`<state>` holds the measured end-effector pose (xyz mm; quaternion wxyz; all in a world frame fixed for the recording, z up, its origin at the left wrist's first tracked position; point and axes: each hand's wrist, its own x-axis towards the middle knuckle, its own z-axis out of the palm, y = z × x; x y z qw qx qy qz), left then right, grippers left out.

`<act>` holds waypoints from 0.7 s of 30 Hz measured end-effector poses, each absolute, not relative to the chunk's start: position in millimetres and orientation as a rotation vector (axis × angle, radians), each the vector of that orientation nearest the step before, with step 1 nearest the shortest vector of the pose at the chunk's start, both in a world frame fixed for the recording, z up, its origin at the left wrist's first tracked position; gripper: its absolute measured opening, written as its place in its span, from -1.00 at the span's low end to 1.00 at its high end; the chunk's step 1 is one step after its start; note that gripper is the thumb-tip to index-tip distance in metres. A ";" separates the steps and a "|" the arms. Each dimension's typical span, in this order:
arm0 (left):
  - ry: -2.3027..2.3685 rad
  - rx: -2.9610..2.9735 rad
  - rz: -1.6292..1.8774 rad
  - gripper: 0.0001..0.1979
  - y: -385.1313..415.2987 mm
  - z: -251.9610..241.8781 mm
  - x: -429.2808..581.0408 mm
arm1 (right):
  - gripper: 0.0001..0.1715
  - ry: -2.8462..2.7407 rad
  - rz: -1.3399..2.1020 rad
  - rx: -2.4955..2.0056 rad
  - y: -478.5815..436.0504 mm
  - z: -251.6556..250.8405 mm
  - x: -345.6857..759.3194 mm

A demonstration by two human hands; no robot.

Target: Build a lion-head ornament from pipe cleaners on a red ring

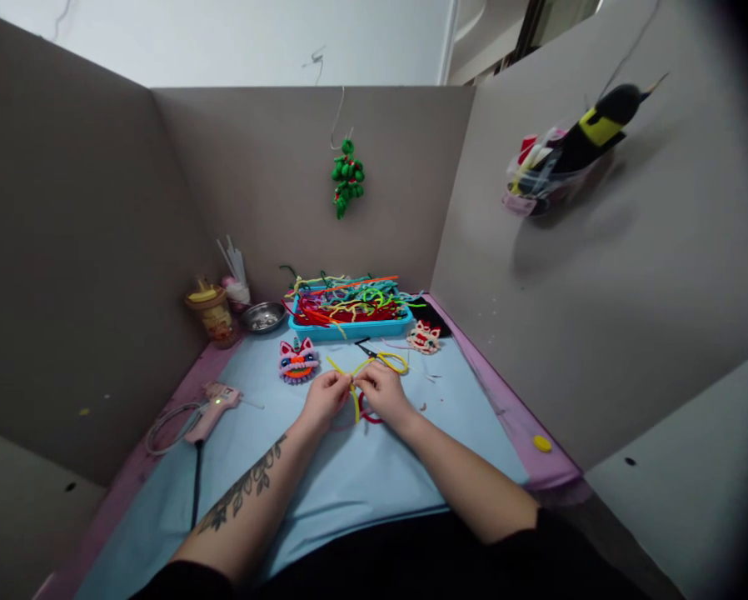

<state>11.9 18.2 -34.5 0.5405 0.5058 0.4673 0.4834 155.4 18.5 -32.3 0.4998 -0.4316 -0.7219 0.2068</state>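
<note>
Over the middle of the blue cloth [311, 483], my left hand [326, 395] and my right hand [383, 392] meet with fingertips pinched. Both grip a yellow pipe cleaner [357, 407]; one end points up and left past my left fingers, another hangs down between the hands. Below my right hand lies a red pipe cleaner [372, 420], curved and partly covered by it. Just beyond the right hand rest scissors with yellow handles [400, 362]. To the left sits a purple animal-head figure [298, 363] made of fuzzy stems; a cream and red one [425, 337] is at the right.
A blue tray [349, 332] heaped with coloured pipe cleaners stands at the back. On the left are a pink glue gun [216, 408] with cord, a metal bowl [263, 317] and a cup [214, 317]. Grey panels enclose three sides. A yellow cap [542, 443] lies right.
</note>
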 end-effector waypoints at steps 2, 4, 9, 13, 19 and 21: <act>1.116 1.196 1.159 -0.63 18.3 -36.7 12.8 | -0.81 -1.848 0.392 -1.034 16.7 -33.5 156.2; 1.115 1.188 1.175 -0.63 18.2 -38.8 13.9 | -0.79 -1.953 0.260 -1.033 15.4 -34.5 157.3; 1.132 1.198 1.166 -0.63 16.7 -35.0 14.3 | -0.78 -2.127 0.000 -1.025 13.3 -33.7 161.6; 1.038 1.237 1.116 -0.70 17.4 -28.9 9.3 | -0.76 -2.077 0.020 -1.039 14.1 -32.5 164.4; 1.005 1.194 1.196 -0.72 23.0 -35.1 9.2 | -0.79 -2.112 -0.014 -1.046 11.8 -30.6 159.4; 0.972 1.074 1.214 -0.72 23.3 -36.2 12.0 | -0.79 -2.101 -0.023 -1.077 9.6 -30.3 155.9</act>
